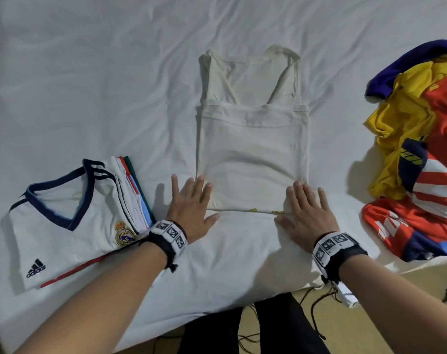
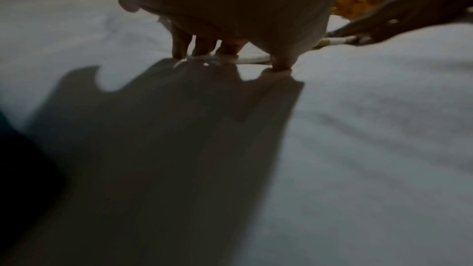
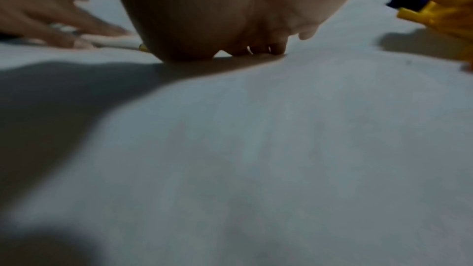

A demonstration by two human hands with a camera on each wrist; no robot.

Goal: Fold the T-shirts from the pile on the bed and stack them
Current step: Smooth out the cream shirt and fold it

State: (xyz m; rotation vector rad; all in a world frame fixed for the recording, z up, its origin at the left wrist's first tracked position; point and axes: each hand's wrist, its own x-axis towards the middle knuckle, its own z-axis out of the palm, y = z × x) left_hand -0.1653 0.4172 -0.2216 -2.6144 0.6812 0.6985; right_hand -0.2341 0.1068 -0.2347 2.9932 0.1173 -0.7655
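A cream sleeveless shirt (image 1: 251, 149) lies flat in the middle of the bed, its sides folded in and its lower part folded up over the body. My left hand (image 1: 191, 203) lies flat with spread fingers on the shirt's near left corner. My right hand (image 1: 306, 210) lies flat on the near right corner. Both hands hold nothing. A stack of folded shirts (image 1: 71, 221) with a white football jersey on top sits at the left. The unfolded pile (image 1: 419, 149) of yellow, red and blue shirts lies at the right. In the wrist views my left hand's fingertips (image 2: 179, 54) and my right hand's fingertips (image 3: 256, 52) touch the cloth.
The white bedsheet (image 1: 89, 85) is wrinkled and stretches far beyond the shirt. The bed's near edge (image 1: 217, 310) runs just below my wrists, with dark legs and cables on the floor (image 1: 306, 328) beneath.
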